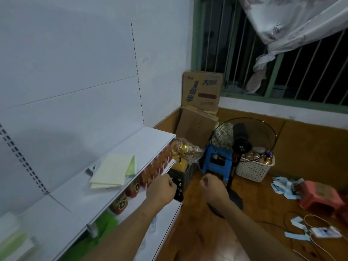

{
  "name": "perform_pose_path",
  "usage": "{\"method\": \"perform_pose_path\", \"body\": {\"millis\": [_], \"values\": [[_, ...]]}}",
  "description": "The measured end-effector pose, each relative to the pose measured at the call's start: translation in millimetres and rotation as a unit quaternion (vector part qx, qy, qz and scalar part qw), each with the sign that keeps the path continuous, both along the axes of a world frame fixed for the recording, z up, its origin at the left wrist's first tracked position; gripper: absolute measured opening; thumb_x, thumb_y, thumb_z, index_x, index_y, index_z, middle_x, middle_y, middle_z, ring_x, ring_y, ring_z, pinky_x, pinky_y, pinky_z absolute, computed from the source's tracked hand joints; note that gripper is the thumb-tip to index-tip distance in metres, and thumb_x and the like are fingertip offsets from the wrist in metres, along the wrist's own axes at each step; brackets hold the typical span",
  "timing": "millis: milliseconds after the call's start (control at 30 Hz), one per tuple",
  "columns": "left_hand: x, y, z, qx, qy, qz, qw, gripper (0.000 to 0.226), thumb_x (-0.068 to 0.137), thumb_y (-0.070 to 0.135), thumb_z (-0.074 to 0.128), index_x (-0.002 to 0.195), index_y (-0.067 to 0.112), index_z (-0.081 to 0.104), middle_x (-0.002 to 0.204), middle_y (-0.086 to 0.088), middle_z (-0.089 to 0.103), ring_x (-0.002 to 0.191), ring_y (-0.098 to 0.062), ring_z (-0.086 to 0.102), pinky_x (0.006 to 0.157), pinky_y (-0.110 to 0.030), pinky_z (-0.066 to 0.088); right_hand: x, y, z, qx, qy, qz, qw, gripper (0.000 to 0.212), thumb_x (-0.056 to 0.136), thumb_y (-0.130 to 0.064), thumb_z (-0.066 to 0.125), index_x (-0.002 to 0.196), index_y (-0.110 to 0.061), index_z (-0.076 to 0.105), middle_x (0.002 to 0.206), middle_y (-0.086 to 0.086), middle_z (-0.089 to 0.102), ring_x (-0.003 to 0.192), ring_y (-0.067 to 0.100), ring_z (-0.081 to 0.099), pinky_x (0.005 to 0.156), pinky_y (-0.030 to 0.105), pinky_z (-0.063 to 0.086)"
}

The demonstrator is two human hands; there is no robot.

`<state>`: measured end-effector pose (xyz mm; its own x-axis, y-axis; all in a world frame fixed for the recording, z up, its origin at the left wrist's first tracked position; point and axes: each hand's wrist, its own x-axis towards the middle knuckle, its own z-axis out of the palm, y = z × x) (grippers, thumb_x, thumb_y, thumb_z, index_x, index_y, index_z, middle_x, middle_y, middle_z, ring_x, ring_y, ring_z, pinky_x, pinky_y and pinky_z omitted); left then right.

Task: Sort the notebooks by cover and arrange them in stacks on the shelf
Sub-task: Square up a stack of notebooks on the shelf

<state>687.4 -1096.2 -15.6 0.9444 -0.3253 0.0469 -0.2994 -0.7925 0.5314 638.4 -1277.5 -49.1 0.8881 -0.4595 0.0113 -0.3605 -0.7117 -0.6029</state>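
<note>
Bare forearms reaching forward from the bottom edge. Left hand (162, 189) curled into a loose fist, fingers folded in, nothing visibly gripped, just off the front edge of the white shelf (131, 147). Right hand (213, 189) likewise closed in a fist, empty as far as can be told, held over the brown floor (207, 238) and apart from the left.

Pale green notebooks (111, 170) lying in a small, slightly fanned pile on the top board of the shelf, up and left of the left hand, one darker green corner poking out at the right side of the pile. Small dark object just beside the pile at its left, too blurred to name. Red cans (120, 203) and red packets (160, 161) on the lower tier beneath that board. More green, blurred, at the bottom left corner.

Beyond the hands, black crate (180, 176) on the floor by the shelf end, then blue stool (216, 161) and black standing fan (243, 142). White basket (254, 170) of tins right of the fan. Red stool (320, 196) and scattered blue paper slips (282, 185) further right. Cardboard boxes (201, 91) stacked in the corner. Barred window (282, 63) with green frame behind, pale curtain (291, 19) knotted across its top.
</note>
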Motion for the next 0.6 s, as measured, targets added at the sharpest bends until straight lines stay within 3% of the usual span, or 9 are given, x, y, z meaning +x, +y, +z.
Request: {"method": "perform_pose_path", "body": {"millis": [233,433,600], "values": [[93,-41,-1,-0.032,0.024,-0.003,0.999,0.013,0.092,0.027,0.053,0.088,0.017,0.060,0.086,0.000,0.064,0.075,-0.012,0.061,0.065,-0.028,0.052,92,-42,17,-0.026,0.020,0.004,0.999,0.017,0.096,-0.030,0.043,0.091,-0.018,0.055,0.089,0.001,0.056,0.076,0.014,0.055,0.067,0.033,0.051],[177,-56,-6,-0.034,0.014,0.024,0.999,0.014,0.090,0.032,0.052,0.089,0.021,0.060,0.089,0.004,0.059,0.079,-0.013,0.057,0.066,-0.028,0.048,176,-58,35,-0.045,0.034,0.024,0.998,0.021,0.098,-0.028,0.043,0.094,-0.013,0.057,0.090,0.005,0.058,0.075,0.020,0.057,0.063,0.035,0.048],[230,-35,-13,-0.022,0.035,0.085,0.996,0.021,0.088,0.034,0.053,0.097,0.016,0.061,0.100,-0.001,0.063,0.090,-0.022,0.060,0.074,-0.032,0.050,244,-38,33,-0.034,0.040,0.098,0.994,0.023,0.098,-0.026,0.042,0.084,-0.010,0.052,0.070,0.004,0.050,0.057,0.016,0.046,0.050,0.029,0.036]]}}
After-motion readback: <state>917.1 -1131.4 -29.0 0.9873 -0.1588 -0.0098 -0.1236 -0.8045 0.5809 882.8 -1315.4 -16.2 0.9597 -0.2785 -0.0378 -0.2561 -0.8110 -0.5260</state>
